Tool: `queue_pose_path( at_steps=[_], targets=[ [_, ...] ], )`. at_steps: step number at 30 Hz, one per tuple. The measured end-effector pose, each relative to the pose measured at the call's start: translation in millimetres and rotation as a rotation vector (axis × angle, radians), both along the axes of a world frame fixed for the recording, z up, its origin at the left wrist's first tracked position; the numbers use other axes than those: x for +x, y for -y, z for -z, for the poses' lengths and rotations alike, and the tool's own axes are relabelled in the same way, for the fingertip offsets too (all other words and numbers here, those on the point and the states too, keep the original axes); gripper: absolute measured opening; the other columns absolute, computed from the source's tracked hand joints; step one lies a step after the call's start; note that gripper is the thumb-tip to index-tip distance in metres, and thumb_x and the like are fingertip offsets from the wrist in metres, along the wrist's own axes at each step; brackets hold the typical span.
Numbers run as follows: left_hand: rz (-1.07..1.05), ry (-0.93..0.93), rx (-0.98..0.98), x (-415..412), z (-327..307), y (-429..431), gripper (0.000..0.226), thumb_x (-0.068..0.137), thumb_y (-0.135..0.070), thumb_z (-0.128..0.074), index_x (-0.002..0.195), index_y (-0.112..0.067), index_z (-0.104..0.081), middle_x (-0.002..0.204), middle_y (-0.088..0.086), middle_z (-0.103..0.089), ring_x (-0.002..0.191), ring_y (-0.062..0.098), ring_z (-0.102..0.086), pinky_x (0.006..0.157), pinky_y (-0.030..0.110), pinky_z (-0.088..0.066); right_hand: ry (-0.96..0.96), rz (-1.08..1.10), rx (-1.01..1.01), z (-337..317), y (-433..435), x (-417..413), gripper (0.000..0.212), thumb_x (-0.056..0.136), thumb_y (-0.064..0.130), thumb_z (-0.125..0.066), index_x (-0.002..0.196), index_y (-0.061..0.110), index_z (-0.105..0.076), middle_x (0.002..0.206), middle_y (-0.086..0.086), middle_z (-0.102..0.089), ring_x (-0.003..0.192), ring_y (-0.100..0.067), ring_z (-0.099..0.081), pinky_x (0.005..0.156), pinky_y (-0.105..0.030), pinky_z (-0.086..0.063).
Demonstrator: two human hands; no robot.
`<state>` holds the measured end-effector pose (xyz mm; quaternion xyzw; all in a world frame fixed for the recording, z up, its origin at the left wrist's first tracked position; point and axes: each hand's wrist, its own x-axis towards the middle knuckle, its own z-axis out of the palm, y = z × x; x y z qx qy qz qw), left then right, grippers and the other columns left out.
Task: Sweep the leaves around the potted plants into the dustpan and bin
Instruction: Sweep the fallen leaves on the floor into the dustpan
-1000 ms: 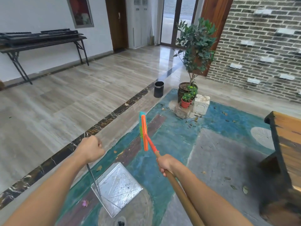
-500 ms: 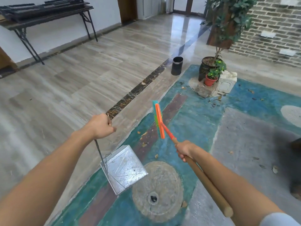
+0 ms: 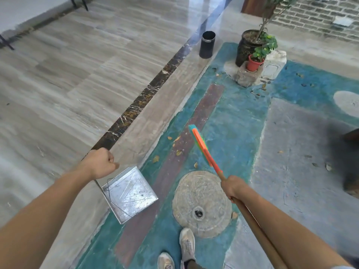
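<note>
Wooden broom handle (image 3: 250,216) sits in the closed fingers of the right hand (image 3: 234,188), its orange and teal broom head (image 3: 200,143) raised over the painted floor (image 3: 233,117). The left hand (image 3: 101,164) is fisted round the thin rod of the metal dustpan (image 3: 129,194). Dry leaves (image 3: 178,152) lie just beyond the pan; more lie scattered around the potted plants (image 3: 252,49) farther off, with the black bin (image 3: 207,44) beside them.

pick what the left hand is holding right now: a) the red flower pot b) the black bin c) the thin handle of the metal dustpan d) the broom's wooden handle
c: the left hand is closed around the thin rod handle of the metal dustpan, while the right hand grips the broom.
</note>
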<state>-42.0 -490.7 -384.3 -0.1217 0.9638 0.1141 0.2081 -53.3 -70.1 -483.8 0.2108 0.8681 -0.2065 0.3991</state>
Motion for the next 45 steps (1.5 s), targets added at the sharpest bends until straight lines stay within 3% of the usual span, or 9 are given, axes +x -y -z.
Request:
queue_pose_path(
  at_steps=[5, 15, 19, 27, 33, 36, 38, 41, 45],
  targets=[
    [-0.084, 0.012, -0.021, -13.7, 58.5, 43.5, 0.049, 0.083, -0.032, -0.065, 0.046, -0.01, -0.04, 0.047, 0.004, -0.039, 0.053, 0.021, -0.043, 0.047, 0.024, -0.03, -0.082, -0.151, 0.08, 48.7, 45.6, -66.4, 0.015, 0.082, 0.017, -0.044, 0.084, 0.008, -0.056, 0.067, -0.01, -0.064, 0.037, -0.023, -0.06, 0.034, -0.019, -0.039],
    [-0.123, 0.043, -0.049, -36.8, 161.9, 116.6, 0.053, 0.082, -0.03, -0.068, 0.047, -0.011, -0.032, 0.046, 0.0, -0.029, 0.05, 0.021, -0.035, 0.051, 0.027, -0.035, -0.144, -0.263, 0.087, 180.4, 133.3, -184.3, 0.045, 0.088, 0.017, -0.049, 0.133, 0.015, -0.053, 0.076, -0.001, -0.061, 0.051, -0.018, -0.066, 0.052, -0.026, -0.054],
    [-0.169, 0.056, -0.03, -38.0, 198.5, 136.3, 0.053, 0.082, -0.033, -0.068, 0.048, -0.012, -0.034, 0.042, -0.001, -0.03, 0.048, 0.02, -0.038, 0.048, 0.023, -0.033, -0.072, -0.292, 0.072, 230.4, 154.1, -197.3, 0.044, 0.09, 0.007, -0.04, 0.132, 0.014, -0.052, 0.075, -0.005, -0.058, 0.043, -0.017, -0.064, 0.032, -0.018, -0.043],
    [-0.027, 0.038, -0.027, -38.9, 238.4, 155.5, 0.044, 0.078, -0.04, -0.066, 0.052, -0.015, -0.042, 0.043, 0.004, -0.031, 0.047, 0.017, -0.039, 0.048, 0.022, -0.034, 0.034, -0.417, 0.129, 236.0, 149.2, -142.3, 0.067, 0.085, 0.003, -0.035, 0.149, 0.022, -0.031, 0.075, -0.004, -0.054, 0.038, -0.012, -0.053, 0.026, -0.019, -0.032],
    [0.06, 0.011, -0.005, -55.3, 238.3, 186.4, 0.032, 0.068, -0.043, -0.062, 0.059, -0.017, -0.044, 0.045, 0.006, -0.032, 0.046, 0.015, -0.039, 0.044, 0.022, -0.035, 0.119, -0.288, 0.199, 207.4, 119.4, -32.3, 0.038, 0.086, 0.019, -0.037, 0.121, 0.019, -0.052, 0.093, 0.001, -0.054, 0.073, -0.016, -0.058, 0.053, -0.022, -0.041],
    [0.075, 0.009, 0.051, -64.1, 238.1, 203.8, 0.036, 0.066, -0.04, -0.064, 0.056, -0.015, -0.039, 0.042, 0.005, -0.029, 0.044, 0.017, -0.039, 0.045, 0.021, -0.035, 0.095, -0.214, 0.276, 196.0, 116.6, 18.0, 0.01, 0.09, 0.027, -0.039, 0.088, 0.027, -0.049, 0.077, 0.011, -0.044, 0.094, -0.015, -0.062, 0.061, -0.021, -0.035],
    [0.09, 0.019, 0.064, -70.6, 236.6, 213.0, 0.037, 0.065, -0.039, -0.064, 0.055, -0.014, -0.038, 0.042, 0.004, -0.03, 0.044, 0.019, -0.039, 0.046, 0.021, -0.036, 0.053, -0.188, 0.255, 193.9, 112.3, 38.8, 0.019, 0.09, 0.029, -0.041, 0.073, 0.022, -0.04, 0.074, 0.011, -0.046, 0.104, -0.017, -0.064, 0.058, -0.02, -0.032],
    [0.111, 0.054, 0.069, -72.3, 226.8, 220.3, 0.037, 0.069, -0.037, -0.066, 0.053, -0.016, -0.041, 0.043, 0.001, -0.03, 0.043, 0.016, -0.036, 0.044, 0.022, -0.032, 0.001, -0.272, 0.219, 185.3, 108.8, 42.1, 0.008, 0.09, 0.029, -0.042, 0.091, 0.022, -0.046, 0.104, -0.003, -0.067, 0.105, -0.025, -0.064, 0.065, -0.029, -0.037],
    [0.1, 0.078, 0.056, -73.0, 209.3, 224.9, 0.041, 0.073, -0.033, -0.067, 0.047, -0.014, -0.041, 0.04, -0.001, -0.031, 0.043, 0.017, -0.033, 0.043, 0.024, -0.029, -0.152, -0.362, 0.195, 186.7, 132.0, 16.9, 0.038, 0.095, 0.029, -0.038, 0.13, 0.019, -0.049, 0.108, -0.01, -0.069, 0.093, -0.029, -0.064, 0.077, -0.035, -0.05]
  ],
)
